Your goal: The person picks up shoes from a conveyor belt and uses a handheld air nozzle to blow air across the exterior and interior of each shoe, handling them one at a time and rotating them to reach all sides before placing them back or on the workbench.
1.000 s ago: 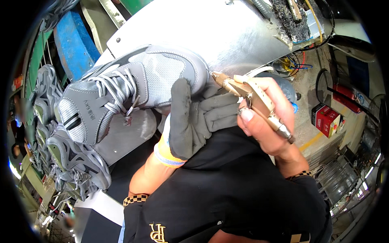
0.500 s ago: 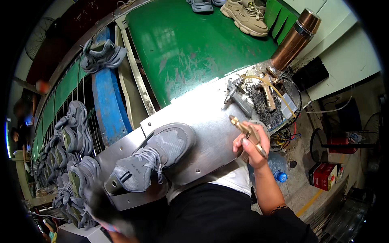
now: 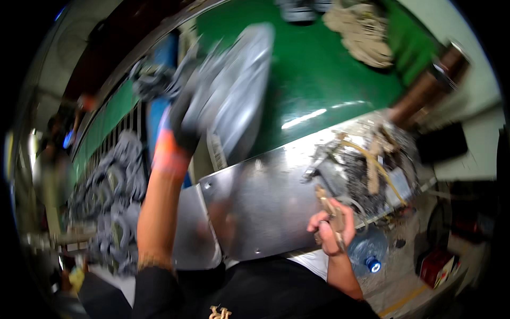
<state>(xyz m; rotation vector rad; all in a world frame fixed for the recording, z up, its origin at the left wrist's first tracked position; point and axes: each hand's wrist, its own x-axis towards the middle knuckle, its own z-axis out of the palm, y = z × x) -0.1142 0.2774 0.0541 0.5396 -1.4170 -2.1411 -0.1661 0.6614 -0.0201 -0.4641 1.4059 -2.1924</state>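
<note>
My left hand (image 3: 186,119), in a dark glove with an orange cuff, reaches forward and left of the bench. It is closed on a grey sneaker (image 3: 236,93), which is smeared by motion and held up over the green surface's left edge. The fingers themselves are hard to make out. Above the near right of the steel plate (image 3: 265,207), my bare right hand (image 3: 333,226) is wrapped round a brass-coloured nozzle tool (image 3: 330,207), its tip pointing up and away from me.
Many grey sneakers (image 3: 119,175) hang on a rack at left. Another grey sneaker (image 3: 151,80) sits beyond the left hand. On the green surface (image 3: 329,80) stand beige shoes (image 3: 361,34). A copper flask (image 3: 430,82), a cluttered tray (image 3: 366,165) and a water bottle (image 3: 366,252) are at right.
The grey sneaker that lay on the steel plate is now lifted forward in my left hand, which came up from the lower left. My right hand still holds the tool. The view has shifted.
</note>
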